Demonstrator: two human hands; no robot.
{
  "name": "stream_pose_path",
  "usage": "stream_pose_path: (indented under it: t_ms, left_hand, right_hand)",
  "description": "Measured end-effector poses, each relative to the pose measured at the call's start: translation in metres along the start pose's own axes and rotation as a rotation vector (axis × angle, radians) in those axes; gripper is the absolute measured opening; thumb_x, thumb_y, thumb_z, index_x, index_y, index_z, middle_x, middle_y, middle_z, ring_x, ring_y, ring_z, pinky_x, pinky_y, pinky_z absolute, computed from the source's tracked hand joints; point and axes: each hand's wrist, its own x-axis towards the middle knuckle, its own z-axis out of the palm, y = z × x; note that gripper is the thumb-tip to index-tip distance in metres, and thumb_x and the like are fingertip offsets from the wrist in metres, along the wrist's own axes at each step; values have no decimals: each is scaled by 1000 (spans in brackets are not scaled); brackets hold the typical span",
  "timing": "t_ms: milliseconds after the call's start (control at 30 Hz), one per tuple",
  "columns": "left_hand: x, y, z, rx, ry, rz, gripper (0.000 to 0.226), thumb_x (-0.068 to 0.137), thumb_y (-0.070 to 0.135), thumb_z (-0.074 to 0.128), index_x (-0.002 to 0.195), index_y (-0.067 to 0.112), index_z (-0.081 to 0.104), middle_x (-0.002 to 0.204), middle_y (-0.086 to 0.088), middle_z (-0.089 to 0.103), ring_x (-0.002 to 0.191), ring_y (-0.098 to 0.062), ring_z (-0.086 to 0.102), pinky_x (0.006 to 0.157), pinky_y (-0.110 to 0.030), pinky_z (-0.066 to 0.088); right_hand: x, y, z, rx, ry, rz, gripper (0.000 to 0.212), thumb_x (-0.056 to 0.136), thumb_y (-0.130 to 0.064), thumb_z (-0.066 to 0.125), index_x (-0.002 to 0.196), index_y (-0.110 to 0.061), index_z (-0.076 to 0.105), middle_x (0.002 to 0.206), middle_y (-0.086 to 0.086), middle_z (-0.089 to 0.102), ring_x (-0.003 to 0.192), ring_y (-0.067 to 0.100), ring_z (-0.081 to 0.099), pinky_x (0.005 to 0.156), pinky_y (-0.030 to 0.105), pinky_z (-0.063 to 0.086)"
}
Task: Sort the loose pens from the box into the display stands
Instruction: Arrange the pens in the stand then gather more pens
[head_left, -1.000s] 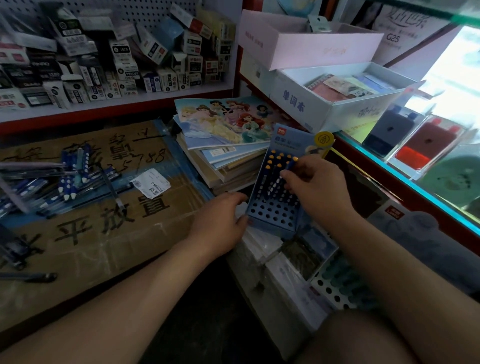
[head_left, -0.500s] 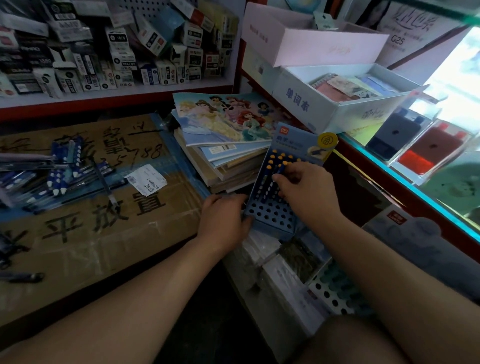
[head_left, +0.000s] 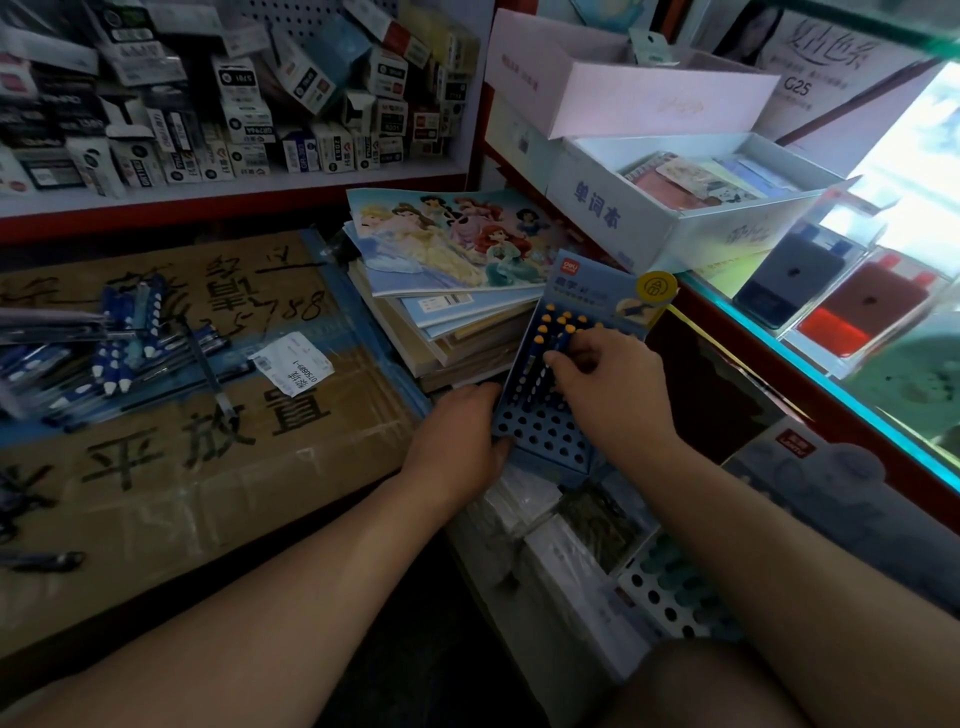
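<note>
A blue display stand (head_left: 545, 441) with rows of round holes leans at centre, its back rows filled with pens that have yellow caps (head_left: 558, 322). My left hand (head_left: 457, 441) grips the stand's lower left edge. My right hand (head_left: 608, 374) rests on the stand's upper part, its fingertips pinching a pen among the filled rows. A pile of loose blue pens (head_left: 109, 353) lies on the flattened cardboard box (head_left: 208, 467) at the left.
A stack of notebooks (head_left: 447, 291) lies behind the stand. Small boxes crowd the shelf (head_left: 234, 187) at the back. White boxes (head_left: 675, 218) sit on the glass counter (head_left: 857, 384) at right. A second holed stand (head_left: 670, 597) stands near my knee.
My right hand has slid down and left along the stand's filled rows. My left hand has shifted a little right along the stand's edge.
</note>
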Motion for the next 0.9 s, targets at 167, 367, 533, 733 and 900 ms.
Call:
stream_pose_path:
  t_ms: [167,367,533,733,900]
  left_hand:
    - [-1,-1,0,-2,-10,12,47,88,24,72,133,17,58,128,-5,64,119,-24,56,93,-43,52]
    - [-2,-1,1,-6,-11,4,46,90,25,70,133,18,57,128,-5,63,118,-23,56,92,-40,52]
    - [0,-3,0,-1,-10,1,45,90,26,70,133,18,57,128,-4,63,118,-22,56,91,-38,52]
    - [-4,-2,4,23,-17,12,44,90,29,68,131,20,55,126,-4,62,119,-23,53,91,-39,52]
    - [-13,5,-9,-8,-18,0,45,93,27,66,135,20,54,132,-5,58,125,-24,49,99,-35,45]
  right_hand:
    - [2,-1,1,-32,18,-9,23,95,-38,67,90,-17,73,83,-8,69,82,10,64,74,27,49]
    - [0,1,10,-122,0,17,32,94,-45,68,89,-14,71,86,0,69,82,18,64,73,33,54]
    - [1,1,16,-155,-46,39,34,94,-48,67,92,-15,73,90,2,72,83,19,65,72,33,55]
    - [-2,6,7,-117,-95,63,32,89,-48,73,84,-16,70,80,-6,65,77,12,61,68,30,50]
    - [-11,4,2,6,-214,30,21,91,-39,73,84,-20,71,74,-7,67,72,10,65,67,30,55]
